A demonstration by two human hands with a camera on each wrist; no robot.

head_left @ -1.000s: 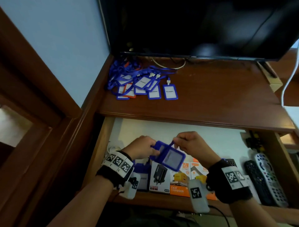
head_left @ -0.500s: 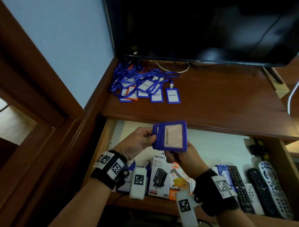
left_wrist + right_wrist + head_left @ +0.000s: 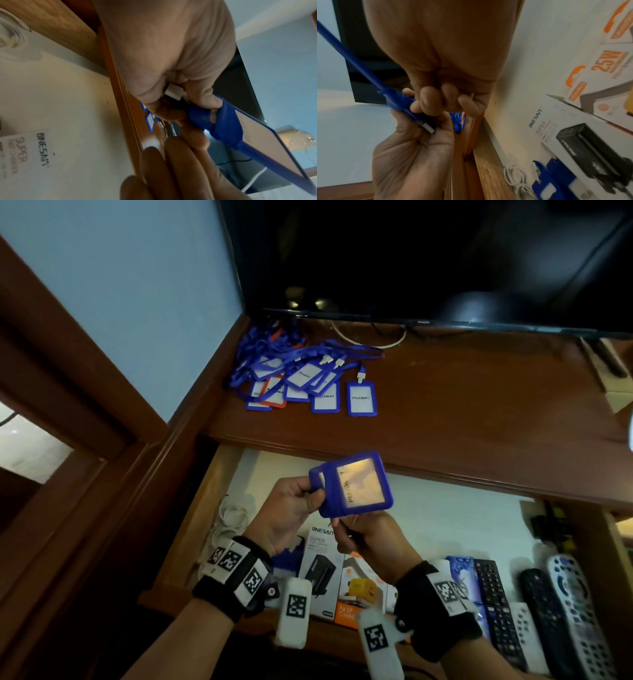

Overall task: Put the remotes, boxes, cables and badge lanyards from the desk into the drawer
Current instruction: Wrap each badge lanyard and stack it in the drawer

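A blue badge holder [image 3: 359, 487] with its lanyard wound round one end is held above the open drawer [image 3: 445, 518], level with the desk's front edge. My left hand [image 3: 310, 496] pinches its left end. In the left wrist view the wound strap [image 3: 223, 121] and a white clip [image 3: 173, 92] sit at my thumb. My right hand [image 3: 342, 525] grips the badge's lower edge from beneath, fingers [image 3: 433, 100] curled against it. A pile of blue badge lanyards [image 3: 301, 378] lies on the desk [image 3: 479, 405] at the back left.
In the drawer lie charger boxes [image 3: 322, 570], several remotes [image 3: 548, 611] at the right, a coiled white cable [image 3: 233, 518] at the left and blue badges [image 3: 553, 180]. A dark TV [image 3: 445, 251] stands at the back of the desk, above the pile.
Both hands have lifted the badge from low in the drawer up to the desk edge and turned its clear window upward. My right hand has gone underneath it.
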